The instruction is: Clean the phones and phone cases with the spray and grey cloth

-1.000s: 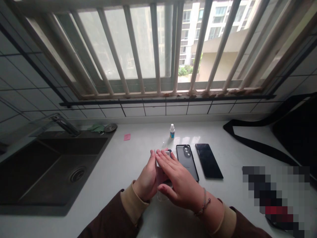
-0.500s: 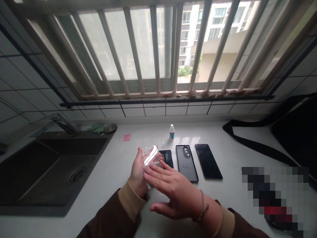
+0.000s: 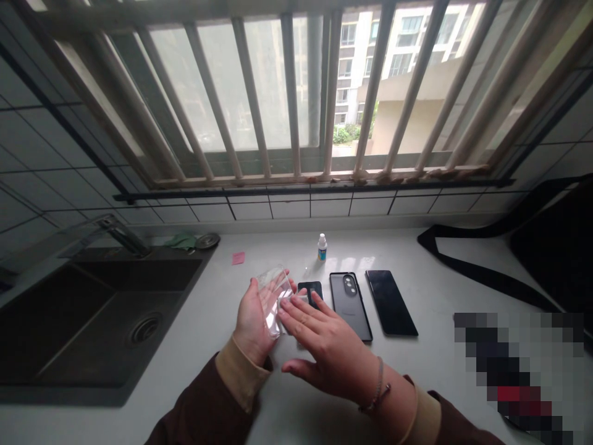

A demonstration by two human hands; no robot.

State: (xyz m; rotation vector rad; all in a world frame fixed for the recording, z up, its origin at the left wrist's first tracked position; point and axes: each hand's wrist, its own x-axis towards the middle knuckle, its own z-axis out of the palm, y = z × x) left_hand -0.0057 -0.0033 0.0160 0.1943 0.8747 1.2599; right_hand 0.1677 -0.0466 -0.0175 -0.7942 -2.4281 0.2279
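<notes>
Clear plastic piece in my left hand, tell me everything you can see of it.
The clear, thin rectangular plastic sheet is see-through and glossy, with rounded corners and pale glare on it. It is tilted up above the white countertop, held in the left hand along its left side. The right hand lies open, fingertips touching its lower right edge.

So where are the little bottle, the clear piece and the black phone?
bottle (image 3: 322, 249), head view, on its label.
clear piece (image 3: 272, 292), head view, on its shiny middle.
phone (image 3: 391, 301), head view, on the middle of its dark screen.
</notes>
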